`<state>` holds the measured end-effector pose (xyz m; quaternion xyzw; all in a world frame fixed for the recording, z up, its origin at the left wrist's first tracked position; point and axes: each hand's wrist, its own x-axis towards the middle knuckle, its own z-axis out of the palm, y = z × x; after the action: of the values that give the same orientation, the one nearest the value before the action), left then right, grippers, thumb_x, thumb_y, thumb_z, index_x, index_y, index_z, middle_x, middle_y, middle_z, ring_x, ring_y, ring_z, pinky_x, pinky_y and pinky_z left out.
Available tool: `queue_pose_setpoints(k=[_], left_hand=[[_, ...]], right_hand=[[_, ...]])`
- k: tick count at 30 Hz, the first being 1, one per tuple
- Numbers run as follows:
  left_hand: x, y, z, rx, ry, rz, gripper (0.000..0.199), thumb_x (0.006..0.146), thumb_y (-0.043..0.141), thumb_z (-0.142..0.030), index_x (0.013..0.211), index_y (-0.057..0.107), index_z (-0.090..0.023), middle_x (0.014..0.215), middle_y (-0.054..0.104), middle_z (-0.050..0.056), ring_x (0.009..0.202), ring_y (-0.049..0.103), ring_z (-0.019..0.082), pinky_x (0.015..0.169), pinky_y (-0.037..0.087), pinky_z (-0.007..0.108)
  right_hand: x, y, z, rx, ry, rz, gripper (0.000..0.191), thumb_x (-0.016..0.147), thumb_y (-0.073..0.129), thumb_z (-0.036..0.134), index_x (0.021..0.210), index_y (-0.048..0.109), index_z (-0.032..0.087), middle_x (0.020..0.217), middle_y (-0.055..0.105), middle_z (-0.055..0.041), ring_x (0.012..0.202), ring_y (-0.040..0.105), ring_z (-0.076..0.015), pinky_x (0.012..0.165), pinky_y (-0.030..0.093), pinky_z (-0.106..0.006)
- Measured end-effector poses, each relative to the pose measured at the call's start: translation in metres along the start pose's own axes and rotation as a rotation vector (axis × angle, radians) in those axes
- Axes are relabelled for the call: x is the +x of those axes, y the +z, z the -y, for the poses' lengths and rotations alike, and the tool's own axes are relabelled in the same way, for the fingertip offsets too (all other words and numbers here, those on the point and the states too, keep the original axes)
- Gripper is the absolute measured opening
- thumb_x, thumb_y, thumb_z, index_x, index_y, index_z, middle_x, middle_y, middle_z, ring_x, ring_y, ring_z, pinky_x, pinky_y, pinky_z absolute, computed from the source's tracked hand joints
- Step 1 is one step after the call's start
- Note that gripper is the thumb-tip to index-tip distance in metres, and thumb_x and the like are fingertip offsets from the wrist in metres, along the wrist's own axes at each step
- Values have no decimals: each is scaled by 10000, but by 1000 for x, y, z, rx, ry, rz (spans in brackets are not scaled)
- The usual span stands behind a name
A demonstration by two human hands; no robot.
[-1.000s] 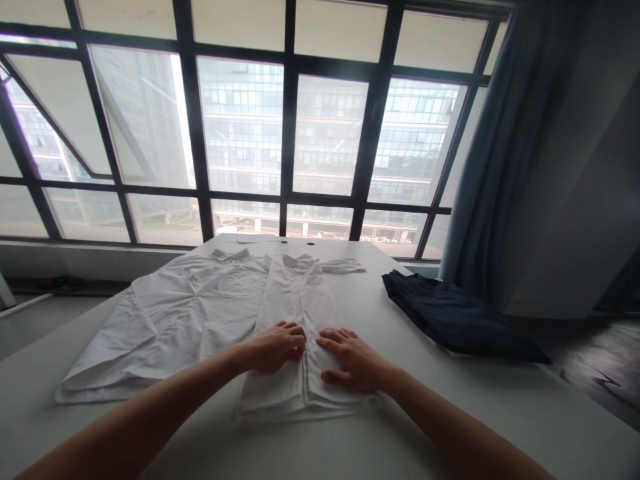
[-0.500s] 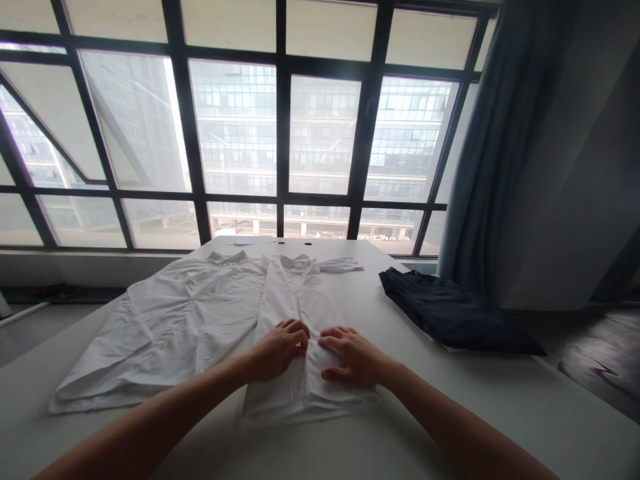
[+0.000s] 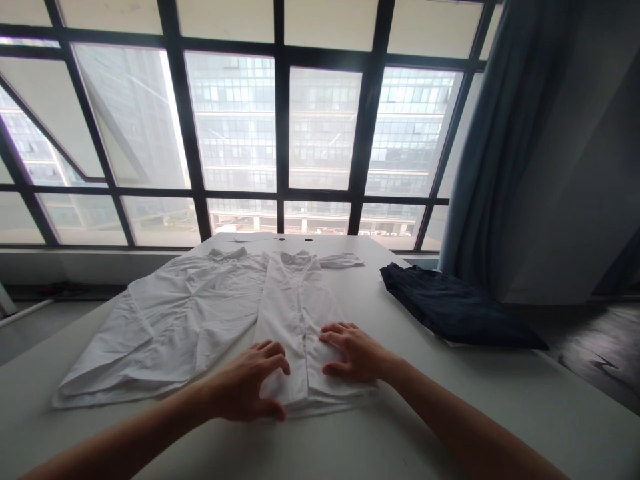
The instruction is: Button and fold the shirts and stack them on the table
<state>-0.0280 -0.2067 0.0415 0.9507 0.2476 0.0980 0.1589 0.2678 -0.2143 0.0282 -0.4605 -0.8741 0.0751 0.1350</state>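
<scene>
A white shirt point(image 3: 284, 303), its side folded inward, lies in front of me with the collar at the far end and one sleeve sticking out to the right. My right hand point(image 3: 354, 351) rests on the shirt's right half, fingers spread. At its lower left edge is my left hand point(image 3: 255, 383), thumb and fingers apart, nothing between them. Whether the left fingertips touch the cloth I cannot tell. A second white shirt point(image 3: 170, 313) is spread out, wrinkled, just to the left.
Both shirts lie on a white table point(image 3: 500, 400). Folded dark navy clothing point(image 3: 455, 305) sits at the table's right edge. A blue-grey curtain point(image 3: 495, 200) hangs behind it. Large black-framed windows point(image 3: 320, 127) stand beyond the far edge.
My left hand has moved left and toward me, from the shirt's middle to its near left edge, with its fingers opening. My right hand stays nearly in place.
</scene>
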Motion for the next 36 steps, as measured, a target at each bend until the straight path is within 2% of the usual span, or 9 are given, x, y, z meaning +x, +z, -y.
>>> queue_pose_setpoints(k=[4, 11, 16, 24, 26, 28, 30, 33, 36], left_hand=[[-23, -11, -5, 39, -13, 71, 451, 689, 830, -409, 1055, 632, -234, 1063, 600, 48, 994, 557, 247, 917, 430, 350], [-32, -19, 2, 43, 16, 72, 107, 803, 683, -199, 905, 663, -223, 820, 634, 8, 797, 591, 171, 820, 423, 286], [-33, -10, 5, 38, 111, 12, 125, 840, 603, -139, 872, 694, -219, 749, 647, 10, 707, 591, 141, 770, 428, 269], [-33, -5, -12, -162, 272, 62, 114, 833, 638, -226, 745, 706, -205, 613, 625, 6, 597, 562, 122, 732, 475, 263], [-32, -7, -12, -213, 257, 34, 198, 898, 598, -338, 822, 726, -207, 713, 677, 45, 698, 614, 152, 764, 501, 275], [-29, -6, -3, -151, 160, -56, 299, 929, 566, -423, 1064, 721, -206, 1036, 718, 115, 988, 643, 220, 917, 498, 341], [-27, -3, 11, -36, 78, -87, 502, 924, 566, -492, 1342, 594, -214, 1404, 561, 156, 1308, 491, 303, 1087, 397, 453], [-25, 5, 31, 37, 68, 32, 662, 940, 511, -573, 1520, 389, -279, 1600, 306, 119, 1478, 246, 343, 1179, 229, 546], [-27, 6, 33, 33, 85, 107, 638, 948, 474, -606, 1525, 362, -357, 1626, 247, 73, 1495, 191, 347, 1186, 182, 556]], right_hand=[[2, 1, 4, 13, -22, -4, 693, 825, 612, 658, 1322, 616, 176, 1363, 586, -158, 1229, 539, -339, 1060, 391, -505], [0, 1, 6, 21, 0, 9, 730, 789, 655, 656, 1339, 604, 180, 1378, 573, -153, 1248, 525, -342, 1072, 379, -501], [0, 1, 6, 21, -7, 14, 736, 773, 660, 680, 1328, 613, 198, 1337, 592, -151, 1215, 544, -334, 1059, 388, -480], [-2, -18, 28, 30, -21, 48, 516, 776, 668, 674, 950, 756, 196, 890, 683, -71, 792, 636, -202, 790, 483, -323], [-4, -21, 36, 79, -47, 90, 479, 792, 663, 654, 845, 757, 187, 801, 682, -45, 691, 622, -160, 700, 472, -271], [-4, -21, 40, 128, -55, 135, 462, 813, 655, 625, 781, 748, 173, 737, 683, -32, 617, 605, -136, 628, 456, -243], [-3, -16, 38, 133, -10, 111, 454, 852, 622, 591, 767, 745, 163, 711, 692, -41, 600, 607, -142, 614, 462, -249], [-1, -6, 28, 56, 47, -59, 429, 872, 613, 538, 1052, 743, 171, 1042, 730, -118, 918, 671, -242, 839, 506, -350], [-1, -1, 16, 7, 45, -41, 648, 863, 602, 573, 1395, 562, 207, 1467, 501, -160, 1324, 476, -335, 1093, 366, -496]])
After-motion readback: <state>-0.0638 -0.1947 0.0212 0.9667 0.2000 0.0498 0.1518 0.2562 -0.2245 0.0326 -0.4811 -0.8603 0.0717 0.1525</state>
